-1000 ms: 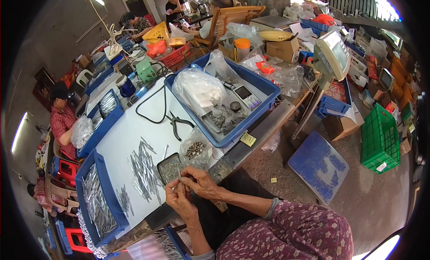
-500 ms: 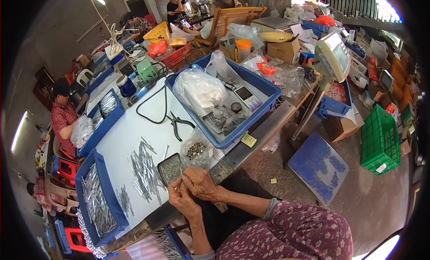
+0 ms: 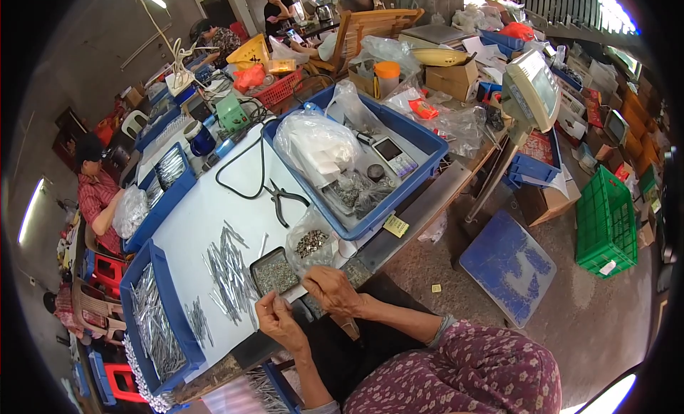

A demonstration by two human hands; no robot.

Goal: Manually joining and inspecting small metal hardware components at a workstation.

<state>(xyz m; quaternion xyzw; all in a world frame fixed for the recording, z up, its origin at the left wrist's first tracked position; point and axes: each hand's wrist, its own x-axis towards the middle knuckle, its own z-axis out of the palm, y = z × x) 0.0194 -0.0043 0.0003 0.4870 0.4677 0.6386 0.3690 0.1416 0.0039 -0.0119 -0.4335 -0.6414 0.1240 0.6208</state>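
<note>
My left hand (image 3: 283, 323) is at the table's front edge, just below a small dark tray (image 3: 297, 286) of tiny metal parts. Its thumb and fingers are pinched together; whatever is between them is too small to make out. To the right, apart from it, my right hand (image 3: 332, 291) is closed with its fingertips turned down, and its contents are hidden. Beyond the right hand lies a clear plastic bag (image 3: 329, 251) of small brassy and dark pieces. Slim silvery metal rods (image 3: 231, 275) lie loosely piled on the white tabletop left of the tray.
A blue bin (image 3: 187, 328) of similar rods stands at left. Black-handled pliers (image 3: 282, 202) lie farther back, beside a big blue tray (image 3: 349, 232) holding bags and a phone-like device. On the right are a scale (image 3: 507, 268) and a green crate (image 3: 605, 221). A person (image 3: 100, 200) sits at far left.
My hands have come apart: the left has shifted left and slightly down, the right a little to the right. More of the small tray shows. The person at far left has shifted posture.
</note>
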